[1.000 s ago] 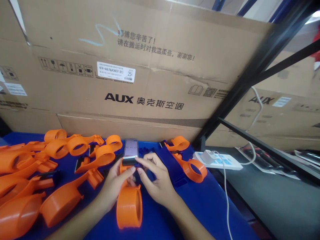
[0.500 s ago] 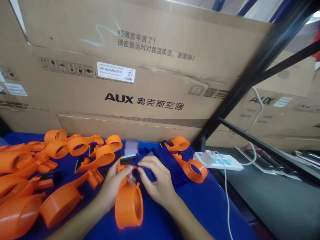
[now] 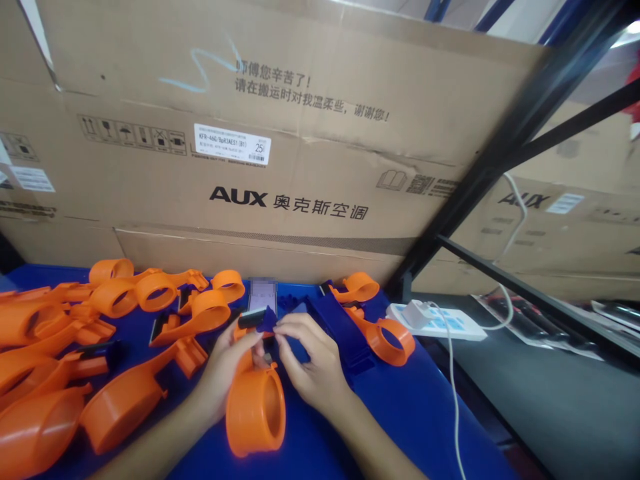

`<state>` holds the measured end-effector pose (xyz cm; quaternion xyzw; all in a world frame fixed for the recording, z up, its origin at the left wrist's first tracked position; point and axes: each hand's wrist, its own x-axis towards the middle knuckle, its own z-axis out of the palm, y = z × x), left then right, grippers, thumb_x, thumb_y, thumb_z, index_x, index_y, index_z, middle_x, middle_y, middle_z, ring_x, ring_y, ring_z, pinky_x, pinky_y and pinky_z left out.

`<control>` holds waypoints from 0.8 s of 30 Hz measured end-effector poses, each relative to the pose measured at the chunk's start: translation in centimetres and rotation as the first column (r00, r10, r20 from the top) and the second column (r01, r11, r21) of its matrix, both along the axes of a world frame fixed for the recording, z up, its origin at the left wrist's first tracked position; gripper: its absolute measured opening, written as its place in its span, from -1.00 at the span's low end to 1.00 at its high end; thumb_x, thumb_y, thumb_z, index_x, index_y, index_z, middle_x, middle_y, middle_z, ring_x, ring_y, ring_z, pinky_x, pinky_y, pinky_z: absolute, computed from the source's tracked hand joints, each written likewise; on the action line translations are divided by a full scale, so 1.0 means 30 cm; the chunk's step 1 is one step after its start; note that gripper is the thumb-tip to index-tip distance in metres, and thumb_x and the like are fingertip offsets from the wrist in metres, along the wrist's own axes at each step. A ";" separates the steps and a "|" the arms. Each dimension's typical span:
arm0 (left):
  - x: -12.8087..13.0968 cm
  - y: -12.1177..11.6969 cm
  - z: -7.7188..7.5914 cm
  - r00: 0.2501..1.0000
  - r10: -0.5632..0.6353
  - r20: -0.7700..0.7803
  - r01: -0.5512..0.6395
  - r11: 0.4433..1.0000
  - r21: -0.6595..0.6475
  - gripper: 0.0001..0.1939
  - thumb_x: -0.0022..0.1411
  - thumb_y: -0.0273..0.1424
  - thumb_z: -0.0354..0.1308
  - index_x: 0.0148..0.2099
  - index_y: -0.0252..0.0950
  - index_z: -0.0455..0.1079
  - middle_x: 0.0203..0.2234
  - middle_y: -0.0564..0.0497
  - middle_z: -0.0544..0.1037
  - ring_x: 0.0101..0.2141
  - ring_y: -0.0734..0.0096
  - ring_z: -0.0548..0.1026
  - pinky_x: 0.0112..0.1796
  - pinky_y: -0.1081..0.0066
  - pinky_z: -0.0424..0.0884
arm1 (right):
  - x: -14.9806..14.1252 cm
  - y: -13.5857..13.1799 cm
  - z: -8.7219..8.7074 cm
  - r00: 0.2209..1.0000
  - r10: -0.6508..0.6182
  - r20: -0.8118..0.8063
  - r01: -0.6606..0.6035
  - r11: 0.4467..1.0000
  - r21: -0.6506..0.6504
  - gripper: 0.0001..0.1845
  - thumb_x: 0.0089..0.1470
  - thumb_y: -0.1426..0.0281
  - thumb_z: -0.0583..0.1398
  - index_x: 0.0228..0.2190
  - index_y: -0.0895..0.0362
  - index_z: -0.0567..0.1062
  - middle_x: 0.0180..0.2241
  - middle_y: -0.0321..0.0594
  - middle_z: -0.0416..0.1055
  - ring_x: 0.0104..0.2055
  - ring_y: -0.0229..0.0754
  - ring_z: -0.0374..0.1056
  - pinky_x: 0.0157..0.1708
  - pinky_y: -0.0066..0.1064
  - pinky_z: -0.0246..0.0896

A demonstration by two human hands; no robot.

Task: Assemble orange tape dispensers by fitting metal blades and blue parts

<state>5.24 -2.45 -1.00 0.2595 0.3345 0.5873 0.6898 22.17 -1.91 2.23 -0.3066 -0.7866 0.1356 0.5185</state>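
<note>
my left hand (image 3: 220, 377) is curled around the neck of an orange ring-ended holder (image 3: 245, 417) over the blue tabletop (image 3: 310, 447), while my right hand (image 3: 315, 363), thumb and fingertips nearly together, is at the dark-blue part (image 3: 267, 319) near its far end; whether it grips, i cannot tell. other orange pieces (image 3: 117, 413) crowd the left.

Orange ring part (image 3: 250, 417), plain blue table (image 3: 200, 450), brown cardboard box (image 3: 320, 143)

The held orange holder (image 3: 246, 412) is partly covered by the left hand (image 3: 225, 365); at lower left, an orange ring (image 3: 35, 427) is cropped.
</note>
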 end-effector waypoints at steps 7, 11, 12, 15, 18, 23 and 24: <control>-0.002 0.000 0.008 1.000 0.005 -0.025 -0.005 1.000 0.024 -0.72 0.10 -0.36 0.46 -0.21 -0.26 0.44 -0.51 0.11 0.54 -0.55 0.53 0.48 -0.41 0.49 0.50 | 0.002 0.000 0.005 1.000 0.023 -0.006 -0.023 0.999 -0.030 -0.77 0.25 0.55 0.19 -0.13 0.06 0.56 -0.11 -0.10 0.56 -0.03 -0.09 0.50 -0.02 -0.23 0.44; 0.007 -0.020 0.034 0.998 -0.037 -0.059 0.039 0.999 0.033 -0.72 0.10 -0.38 0.46 -0.21 -0.27 0.42 -0.54 0.13 0.52 -0.57 0.53 0.48 -0.42 0.49 0.49 | 0.010 -0.003 0.014 0.997 0.006 -0.074 -0.014 0.994 -0.109 -0.83 0.26 0.49 0.22 -0.17 0.05 0.58 -0.14 -0.12 0.55 -0.09 -0.10 0.48 -0.05 -0.24 0.41; 0.009 -0.026 0.041 0.996 -0.053 -0.070 0.055 0.998 0.031 -0.71 0.10 -0.39 0.46 -0.19 -0.26 0.43 -0.54 0.13 0.52 -0.57 0.52 0.49 -0.43 0.49 0.49 | 0.012 -0.003 0.015 0.994 -0.011 -0.111 -0.005 0.989 -0.147 -0.85 0.26 0.46 0.22 -0.16 0.05 0.57 -0.16 -0.13 0.54 -0.11 -0.11 0.48 -0.06 -0.25 0.41; 0.007 -0.035 0.055 0.985 -0.124 -0.123 0.129 0.991 0.030 -0.54 0.08 -0.40 0.47 0.01 -0.23 0.42 -0.50 0.10 0.56 -0.58 0.45 0.53 -0.45 0.44 0.50 | 0.017 0.002 0.017 0.972 -0.035 -0.233 -0.040 0.950 -0.310 -0.77 0.28 0.35 0.24 -0.03 0.03 0.51 -0.15 -0.15 0.51 -0.14 -0.12 0.45 -0.07 -0.26 0.38; -0.003 -0.036 0.062 0.963 -0.224 -0.149 0.231 0.973 0.027 -0.12 0.04 -0.42 0.49 0.34 -0.14 0.20 -0.43 0.01 0.64 -0.58 0.35 0.57 -0.45 0.37 0.53 | 0.024 0.008 0.028 0.946 0.101 -0.307 -0.253 0.822 -0.511 -0.56 0.28 0.19 0.24 0.15 -0.02 0.38 -0.11 -0.16 0.49 -0.19 -0.13 0.45 -0.13 -0.27 0.38; -0.013 -0.048 0.068 0.927 -0.362 -0.100 0.365 0.931 0.012 0.13 0.04 -0.46 0.50 0.48 -0.04 -0.09 -0.17 -0.22 0.68 -0.42 0.12 0.68 -0.35 0.20 0.59 | 0.030 0.010 0.047 0.859 0.295 -0.419 -0.511 0.560 -0.652 -0.49 0.28 0.06 0.20 0.18 -0.05 0.34 -0.23 -0.24 0.47 -0.38 -0.21 0.35 -0.31 -0.34 0.30; -0.011 -0.052 0.070 0.929 -0.358 -0.090 0.360 0.933 0.007 0.12 0.03 -0.48 0.50 0.47 0.00 -0.05 -0.04 -0.25 0.64 -0.33 0.04 0.70 -0.30 0.16 0.60 | 0.030 0.010 0.046 0.851 0.296 -0.434 -0.524 0.555 -0.647 -0.50 0.27 0.06 0.21 0.16 -0.04 0.35 -0.22 -0.23 0.46 -0.33 -0.18 0.37 -0.28 -0.34 0.30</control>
